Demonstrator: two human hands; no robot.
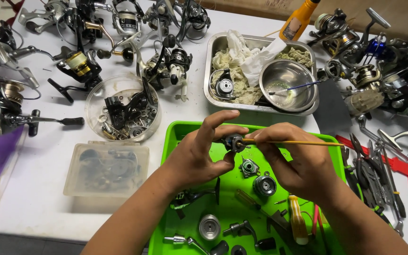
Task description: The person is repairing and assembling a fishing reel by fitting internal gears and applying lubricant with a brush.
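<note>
Your forearms come up from the bottom edge and meet over the green tray (pixel 175 130). Your left hand (pixel 199 158) is clamped on a small dark reel part (pixel 233 141), thumb below and fingers curled over the top, holding it just above the tray's far end. Your right hand (pixel 296 158) pinches a thin yellow-handled brush (pixel 298 142) between thumb and fingertips; both grips are closed tight on what they hold.

That brush lies almost level, its long axis running left to right: the tip points left and touches the reel part, while the handle's free end sticks out to the right past your knuckles, over the tray's right rim. Its shaft is slim, straight and yellow-orange. What you hold in the left is round, dark grey to black, and mostly hidden by your fingers, so its finer shape cannot be told.

Under your hands, inside the tray, lie a greenish gear piece (pixel 249 166), a round dark spool (pixel 264 185), a silver spool (pixel 209 226) and a yellow-handled screwdriver (pixel 297 222). Beyond the tray stands a metal pan (pixel 213 94) with rags and a steel bowl (pixel 286 85). To the left sit a round clear tub of small parts (pixel 95 101) and a clear lidded box (pixel 106 169). Fishing reels (pixel 79 66) crowd the white table (pixel 34 189), and pliers (pixel 371 174) lie at the right.
</note>
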